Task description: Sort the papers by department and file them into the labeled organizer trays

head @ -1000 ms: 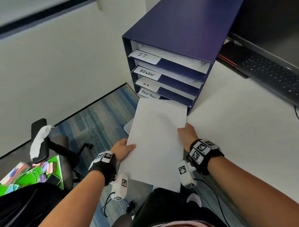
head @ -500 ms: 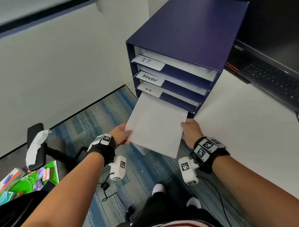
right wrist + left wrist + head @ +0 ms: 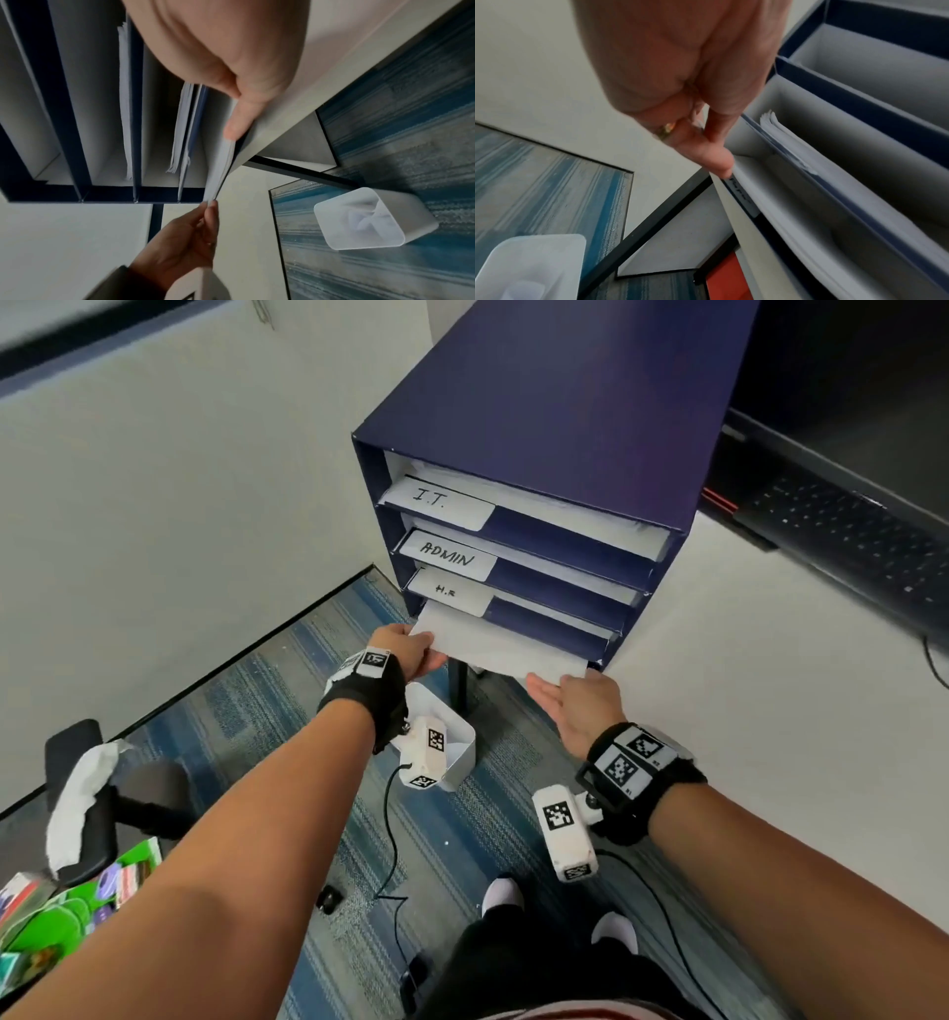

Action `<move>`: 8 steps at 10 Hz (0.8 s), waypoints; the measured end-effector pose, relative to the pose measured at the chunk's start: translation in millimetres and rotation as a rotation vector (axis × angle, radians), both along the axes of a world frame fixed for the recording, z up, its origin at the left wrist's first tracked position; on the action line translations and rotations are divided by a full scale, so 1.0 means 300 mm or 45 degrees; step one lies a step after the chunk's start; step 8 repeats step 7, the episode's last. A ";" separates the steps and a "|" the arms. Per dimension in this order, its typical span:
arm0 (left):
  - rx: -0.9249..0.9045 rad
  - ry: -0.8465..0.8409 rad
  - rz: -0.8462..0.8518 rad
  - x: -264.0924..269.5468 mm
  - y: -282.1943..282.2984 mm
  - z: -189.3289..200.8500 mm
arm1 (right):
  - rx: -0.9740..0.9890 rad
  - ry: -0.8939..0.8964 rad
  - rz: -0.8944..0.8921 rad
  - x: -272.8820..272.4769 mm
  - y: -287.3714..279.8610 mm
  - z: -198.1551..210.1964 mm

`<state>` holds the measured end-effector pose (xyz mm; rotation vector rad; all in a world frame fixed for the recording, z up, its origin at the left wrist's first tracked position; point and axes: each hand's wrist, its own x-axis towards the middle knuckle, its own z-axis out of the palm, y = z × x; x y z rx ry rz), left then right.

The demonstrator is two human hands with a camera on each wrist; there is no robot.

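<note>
A dark blue organizer [image 3: 539, 403] stands at the desk corner, with trays labeled I.T. [image 3: 436, 500], ADMIN [image 3: 447, 555] and H.R [image 3: 447, 591]. A white stack of papers [image 3: 493, 649] lies mostly inside the bottom tray, under the H.R tray; only its near edge sticks out. My left hand [image 3: 405, 649] pinches the stack's left corner, and the papers [image 3: 770, 203] show beside its fingertips [image 3: 718, 162]. My right hand [image 3: 570, 701] holds the right corner, thumb [image 3: 239, 113] lying on the papers [image 3: 221, 162]; its fingers are hidden. The upper trays hold sheets.
The white desk [image 3: 770, 711] runs to the right, with a black keyboard [image 3: 847, 541] behind. A white bin [image 3: 457, 752] stands on the blue carpet below my left wrist. An office chair [image 3: 82, 793] is at the lower left, and a pale wall lies to the left.
Both hands have moved forward and slid the papers into the bottom tray. A second ago most of the stack hung outside; now only its near edge shows.
</note>
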<state>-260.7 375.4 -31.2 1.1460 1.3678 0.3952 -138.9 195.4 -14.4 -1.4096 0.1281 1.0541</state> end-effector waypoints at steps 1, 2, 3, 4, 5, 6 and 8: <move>-0.016 0.001 -0.003 0.061 0.017 0.021 | 0.032 0.042 -0.084 0.000 0.026 -0.023; 0.002 -0.115 0.037 0.109 0.017 0.047 | 0.102 0.217 -0.213 -0.012 0.042 -0.016; -0.057 -0.301 0.001 0.143 -0.003 0.054 | 0.115 0.206 -0.131 0.003 0.050 -0.026; -0.139 -0.388 -0.120 0.147 -0.019 0.049 | -0.011 0.005 -0.012 0.015 0.001 -0.027; -0.133 -0.365 -0.135 0.128 -0.032 0.023 | -0.106 -0.107 0.181 0.035 -0.043 -0.024; -0.049 -0.268 -0.125 0.111 -0.055 -0.009 | -0.203 -0.238 0.243 0.068 -0.086 -0.017; 0.019 -0.132 -0.162 0.096 -0.091 -0.049 | -0.274 -0.284 0.214 0.101 -0.129 -0.016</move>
